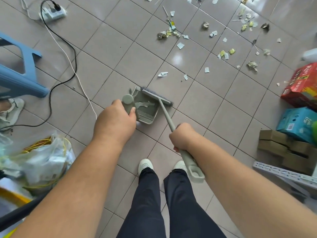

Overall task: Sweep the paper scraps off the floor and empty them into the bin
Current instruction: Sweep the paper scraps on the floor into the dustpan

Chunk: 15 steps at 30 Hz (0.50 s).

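Fingers of your left hand (118,120) gripped dustpan (145,109) handle, right hand (182,137) held broom (157,96); scraps (181,45) lay beyond, floor (120,54) tiles between open.

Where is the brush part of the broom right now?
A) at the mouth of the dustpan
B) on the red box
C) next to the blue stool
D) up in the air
A: the broom head sits at the open edge of the dustpan, which already holds a scrap or two.
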{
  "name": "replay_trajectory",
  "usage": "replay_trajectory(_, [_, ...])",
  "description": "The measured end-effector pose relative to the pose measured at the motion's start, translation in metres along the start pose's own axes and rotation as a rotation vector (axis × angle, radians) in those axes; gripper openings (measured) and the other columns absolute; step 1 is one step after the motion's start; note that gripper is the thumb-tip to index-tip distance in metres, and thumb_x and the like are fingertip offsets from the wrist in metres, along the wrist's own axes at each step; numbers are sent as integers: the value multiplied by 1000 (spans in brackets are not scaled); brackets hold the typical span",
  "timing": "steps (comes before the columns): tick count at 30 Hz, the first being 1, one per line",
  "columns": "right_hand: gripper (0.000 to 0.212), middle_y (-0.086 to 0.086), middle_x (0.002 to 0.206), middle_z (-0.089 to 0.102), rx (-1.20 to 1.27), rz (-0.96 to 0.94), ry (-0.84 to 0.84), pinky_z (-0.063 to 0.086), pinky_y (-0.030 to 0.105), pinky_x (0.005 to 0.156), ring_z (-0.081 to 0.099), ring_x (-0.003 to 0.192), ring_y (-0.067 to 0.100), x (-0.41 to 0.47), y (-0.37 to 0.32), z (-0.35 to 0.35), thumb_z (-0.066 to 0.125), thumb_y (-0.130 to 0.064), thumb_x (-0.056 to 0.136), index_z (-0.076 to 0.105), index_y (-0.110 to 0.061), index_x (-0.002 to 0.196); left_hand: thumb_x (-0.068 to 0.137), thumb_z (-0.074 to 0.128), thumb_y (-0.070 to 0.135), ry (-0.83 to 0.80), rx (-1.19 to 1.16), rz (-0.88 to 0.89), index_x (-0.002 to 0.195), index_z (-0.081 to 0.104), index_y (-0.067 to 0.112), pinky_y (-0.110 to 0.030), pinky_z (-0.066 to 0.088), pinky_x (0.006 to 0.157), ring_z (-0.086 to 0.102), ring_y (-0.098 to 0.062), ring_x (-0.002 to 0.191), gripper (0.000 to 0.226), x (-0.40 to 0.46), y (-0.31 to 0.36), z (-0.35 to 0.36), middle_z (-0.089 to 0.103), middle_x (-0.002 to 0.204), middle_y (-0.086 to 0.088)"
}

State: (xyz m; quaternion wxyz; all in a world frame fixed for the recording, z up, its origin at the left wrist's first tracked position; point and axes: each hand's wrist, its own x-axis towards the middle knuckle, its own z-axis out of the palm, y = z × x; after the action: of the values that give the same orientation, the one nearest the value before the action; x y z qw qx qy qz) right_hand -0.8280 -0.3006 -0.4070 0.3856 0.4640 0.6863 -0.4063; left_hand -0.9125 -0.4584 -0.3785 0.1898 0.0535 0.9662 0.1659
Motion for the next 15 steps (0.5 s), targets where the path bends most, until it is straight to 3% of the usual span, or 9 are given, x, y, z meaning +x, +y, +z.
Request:
replay_trajectory(2, [10,12,61,55,100,38,11,49,23,44,53,40,21,-9,10,-7,44,-2,86,53,-8,86,90,50,36,0,-1,3,94,51,4,-34,35,62,57,-39,83,32,6,-2,-2,63,91,-22])
replay_trajectory(5, [15,10,65,55,156,-14,84,50,23,42,53,38,20,-12,7,-17,44,-5,86,48,-17,78,90,50,36,-3,8,21,92,50,5,-33,35,61,57,-39,80,31,10,-4,-2,63,88,-22])
replay_trajectory(10, [15,10,74,55,108,-62,122,59,40,64,60,58,31,12,-21,-7,44,-6,87,48,-10,101,90,49,36,6,23,37,94,50,5,-33,35,60,56,-38,79,31,17,1,-3,63,88,-20])
replay_trajectory(15, [9,9,62,55,64,-49,6,54,26,48,56,47,20,17,-24,4,47,-4,87,53,-4,94,90,49,36,3,28,63,94,51,5,-33,36,61,53,-35,75,31,26,5,-4,63,87,-19])
